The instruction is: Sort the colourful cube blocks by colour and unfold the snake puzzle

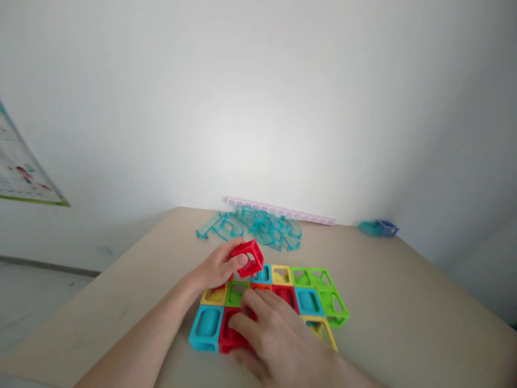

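A red hollow cube block [252, 258] is held up in my left hand [221, 265], thumb on its near side and fingers behind it. Below lies a flat layout of joined open-sided blocks, among them a blue block [207, 323], a yellow block [281, 275] and a green block [333, 305]. My right hand [274, 334] is over the front middle of this layout, somewhat blurred. Its fingers curl down beside a red block [231, 328] in the front row. Whatever lies under the palm and fingertips is hidden.
Translucent teal curved pieces [262, 226] lie in a pile behind the blocks. A purple patterned strip [283, 210] runs along the wall. At the table's back right sit a dark blue block [386, 228] and a teal piece [368, 228]. A poster [24, 167] hangs at left.
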